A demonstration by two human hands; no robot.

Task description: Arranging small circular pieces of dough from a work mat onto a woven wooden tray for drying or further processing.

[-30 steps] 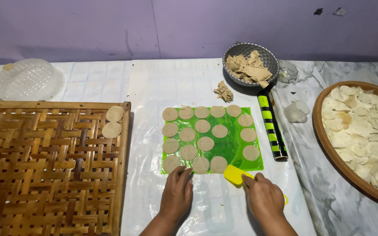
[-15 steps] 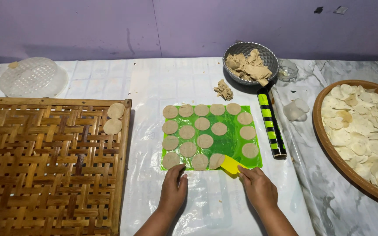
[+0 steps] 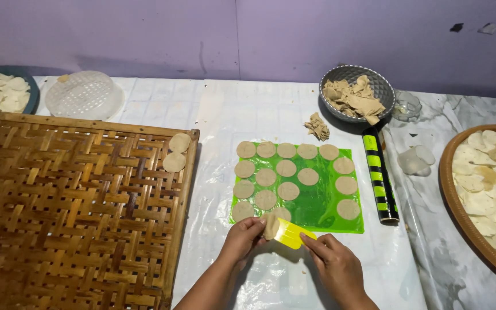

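Note:
A green sheet (image 3: 317,204) lies on the white table cover with several round dough discs (image 3: 286,167) on it. My left hand (image 3: 241,241) pinches one dough disc (image 3: 270,226) lifted at the sheet's near edge. My right hand (image 3: 335,265) holds a yellow scraper (image 3: 291,233) whose blade meets that disc. Two dough discs (image 3: 177,152) rest on the far right corner of the woven bamboo tray (image 3: 70,212) at the left.
A black roller with green stripes (image 3: 379,175) lies right of the sheet. Behind it stands a grey bowl of dough scraps (image 3: 356,96), with a loose scrap pile (image 3: 317,126) nearby. A round tray of pale discs (image 3: 492,189) is at the right, a white plastic lid (image 3: 84,95) at back left.
My hands have come together at the sheet's near edge. The scraper lifted one disc off the front row, and my left hand has taken hold of it.

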